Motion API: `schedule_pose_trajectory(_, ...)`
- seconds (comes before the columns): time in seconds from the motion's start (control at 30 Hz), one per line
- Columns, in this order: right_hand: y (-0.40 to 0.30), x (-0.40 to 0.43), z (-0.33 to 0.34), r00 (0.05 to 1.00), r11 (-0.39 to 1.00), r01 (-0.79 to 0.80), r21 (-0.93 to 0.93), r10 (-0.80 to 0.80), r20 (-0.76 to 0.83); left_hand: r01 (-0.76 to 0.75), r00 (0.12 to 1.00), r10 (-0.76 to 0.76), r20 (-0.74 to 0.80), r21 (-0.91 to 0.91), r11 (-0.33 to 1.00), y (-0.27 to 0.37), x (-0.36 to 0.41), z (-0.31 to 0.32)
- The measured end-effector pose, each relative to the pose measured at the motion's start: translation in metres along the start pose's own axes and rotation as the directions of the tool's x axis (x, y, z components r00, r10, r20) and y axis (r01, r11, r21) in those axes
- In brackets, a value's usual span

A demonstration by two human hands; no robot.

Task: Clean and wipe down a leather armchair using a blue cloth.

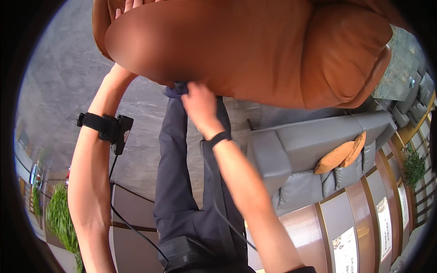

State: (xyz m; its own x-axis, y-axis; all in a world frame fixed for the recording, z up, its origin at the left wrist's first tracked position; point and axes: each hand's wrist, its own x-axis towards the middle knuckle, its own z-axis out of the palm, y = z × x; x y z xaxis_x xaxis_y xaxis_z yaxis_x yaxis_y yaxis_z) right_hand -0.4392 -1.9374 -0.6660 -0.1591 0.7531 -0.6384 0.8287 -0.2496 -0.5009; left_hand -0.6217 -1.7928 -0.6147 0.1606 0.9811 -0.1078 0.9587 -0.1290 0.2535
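Observation:
A large brown leather seat, seemingly an armchair or sofa, fills the top of the head view; a blurred patch covers part of it. Fingertips of my left hand show at the top left against the leather, the rest of that hand being hidden by the blur. My right hand, smeared by motion, is at the lower edge of the leather, over my dark trousers. Beside its fingers is a small dark item, partly hidden; whether the hand grips it cannot be told.
A grey leather sofa with orange cushions stands at the right. Grey stone-look floor lies at the left, with green plants below. A black cable runs from the device strapped to my left forearm.

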Motion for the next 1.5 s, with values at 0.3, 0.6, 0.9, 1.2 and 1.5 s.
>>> schedule_pose_trajectory(0.3,0.206,-0.028,-0.226,0.989,0.582,-0.081,-0.809,0.15,0.009,-0.003,1.0,0.004,0.027,-0.026,1.0,-0.004,0.006,-0.01)
schedule_pose_trajectory(0.6,0.208,0.055,-0.121,0.262,0.579,-0.603,0.549,0.794,-0.549,-0.119,0.976,0.109,-0.187,-0.04,0.992,0.009,0.023,0.025)
schedule_pose_trajectory(0.9,-0.011,0.176,-0.086,0.886,0.973,0.018,0.232,0.092,-0.455,-0.085,0.993,0.082,-0.089,-0.038,0.996,-0.002,0.018,0.019)
schedule_pose_trajectory(1.2,0.079,0.056,-0.095,0.936,0.884,0.345,-0.315,-0.301,0.179,-0.058,0.998,0.058,0.012,0.001,0.998,-0.01,0.017,0.01)
schedule_pose_trajectory(1.5,0.04,0.115,-0.146,0.872,0.925,0.223,-0.308,-0.048,0.488,-0.008,0.998,0.007,0.057,0.017,1.0,-0.012,0.019,0.01)
